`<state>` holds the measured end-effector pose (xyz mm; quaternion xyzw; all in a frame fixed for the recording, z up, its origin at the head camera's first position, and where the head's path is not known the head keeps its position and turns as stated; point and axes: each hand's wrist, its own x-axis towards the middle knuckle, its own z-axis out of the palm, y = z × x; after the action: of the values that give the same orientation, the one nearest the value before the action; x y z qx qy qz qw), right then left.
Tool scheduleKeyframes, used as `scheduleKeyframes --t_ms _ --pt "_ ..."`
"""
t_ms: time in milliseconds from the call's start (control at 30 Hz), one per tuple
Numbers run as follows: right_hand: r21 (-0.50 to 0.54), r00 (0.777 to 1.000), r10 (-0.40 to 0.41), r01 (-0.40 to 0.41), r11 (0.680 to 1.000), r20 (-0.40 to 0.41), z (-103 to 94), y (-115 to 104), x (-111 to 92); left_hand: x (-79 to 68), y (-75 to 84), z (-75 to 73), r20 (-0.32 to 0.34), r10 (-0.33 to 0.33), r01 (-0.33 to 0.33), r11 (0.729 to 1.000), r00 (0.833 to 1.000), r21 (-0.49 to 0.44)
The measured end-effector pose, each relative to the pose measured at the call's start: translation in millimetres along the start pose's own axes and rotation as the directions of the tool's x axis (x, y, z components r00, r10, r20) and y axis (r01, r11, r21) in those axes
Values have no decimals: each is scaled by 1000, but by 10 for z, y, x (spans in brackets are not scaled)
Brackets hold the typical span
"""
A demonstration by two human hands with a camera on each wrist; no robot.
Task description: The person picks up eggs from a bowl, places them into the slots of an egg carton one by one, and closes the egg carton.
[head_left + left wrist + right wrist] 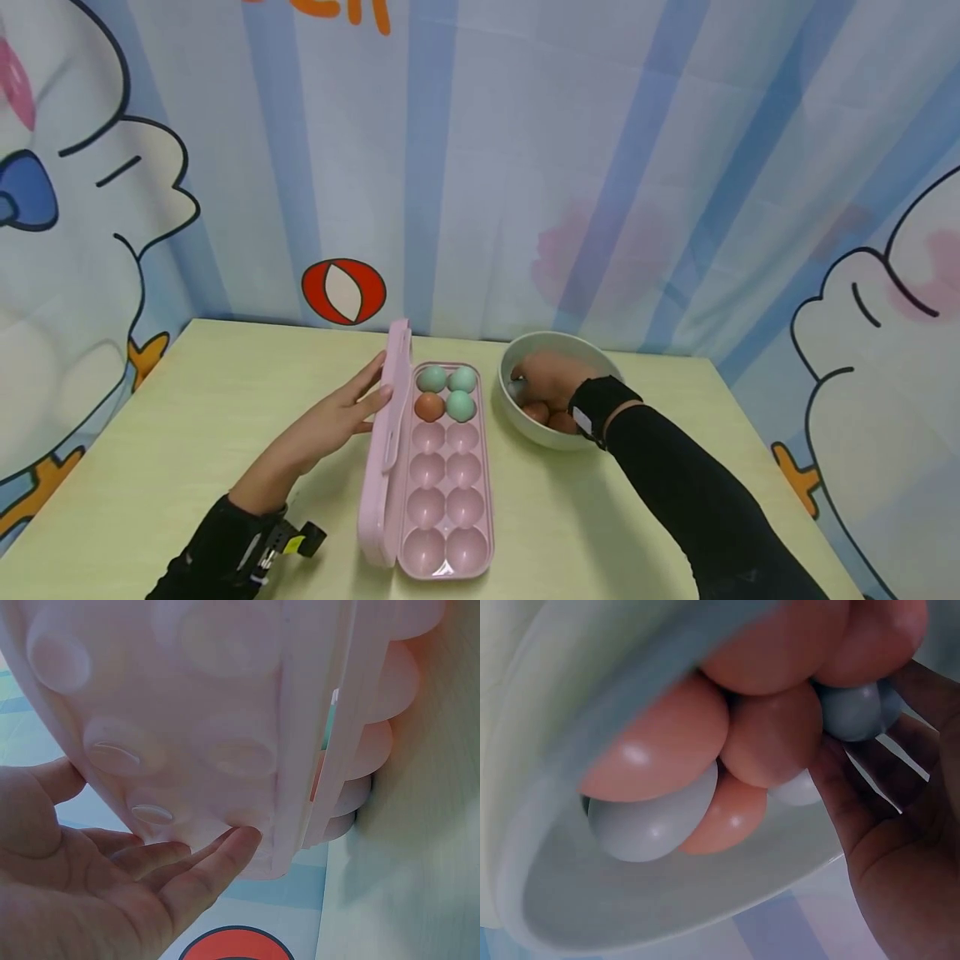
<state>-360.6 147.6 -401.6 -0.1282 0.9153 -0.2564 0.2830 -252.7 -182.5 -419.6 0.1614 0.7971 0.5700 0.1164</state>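
A pink egg carton [450,492] stands open on the table, its lid [381,483] raised on the left. At its far end sit three pale green eggs [461,406] and a brown egg [429,407]. My left hand [330,429] holds the lid by its outer side, thumb at the edge and fingers against the outside [202,877]. Inside the pale bowl [525,423], my right hand [555,379] has its fingers around a greenish-grey egg [855,712]. Several brown eggs [772,735] and a pale egg [649,825] lie beside it.
The pale yellow table [247,375] carries the carton in the middle and the bowl to its right. A striped cloth backdrop [480,167] with cartoon figures hangs behind the table's far edge.
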Motion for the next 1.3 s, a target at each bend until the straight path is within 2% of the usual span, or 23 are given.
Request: scheduleKeyframes --t_ms 33,133,267,333,400,433,500,600,733,767,867,1033,1200,1300 --pt "32 1000 11 -11 999 -6 22 2 -2 0 5 1 1 1 -1 1000 1000 -1" --pt "-78 998 -34 29 997 -57 61 4 9 0 16 3 4 1 -1 1000 1000 -4" --pt "94 999 23 -20 995 -26 57 2 9 -6 25 5 4 -3 3 1000 1000 -2" --pt "107 999 36 -35 994 -3 24 -6 -4 -7 26 6 2 -4 4 1000 1000 1" --pt "28 1000 22 -22 999 5 -26 -21 -28 -7 26 7 0 -4 4 1000 1000 3" --pt "-44 1000 2 -2 999 1 -53 -30 -38 -7 26 8 -1 -5 5 1000 1000 5" --pt "-202 998 -54 50 978 -16 -103 -47 -56 -6 25 8 0 -5 5 1000 1000 5" --pt "-286 996 -91 80 955 -24 -151 -50 -77 -3 25 8 -1 -4 4 1000 1000 6" --pt "-427 977 -206 164 889 -52 -167 -26 -98 -2 23 9 -2 -3 3 1000 1000 6" --pt "-478 965 -253 192 857 -66 -167 -22 -104 -1 23 10 -1 -3 3 1000 1000 5" --pt "-515 946 -315 232 825 -79 -163 -18 -127 -4 17 10 2 -3 3 1000 1000 2" --pt "-495 927 -362 269 826 -100 -139 -32 -185 -8 14 9 3 -3 3 1000 1000 -2" --pt "-523 895 -430 310 794 -123 -102 -25 -229 -11 19 10 1 -7 7 1000 1000 4" --pt "-490 884 -438 313 813 -162 -94 -25 -255 -6 20 8 0 -7 7 1000 1000 7"
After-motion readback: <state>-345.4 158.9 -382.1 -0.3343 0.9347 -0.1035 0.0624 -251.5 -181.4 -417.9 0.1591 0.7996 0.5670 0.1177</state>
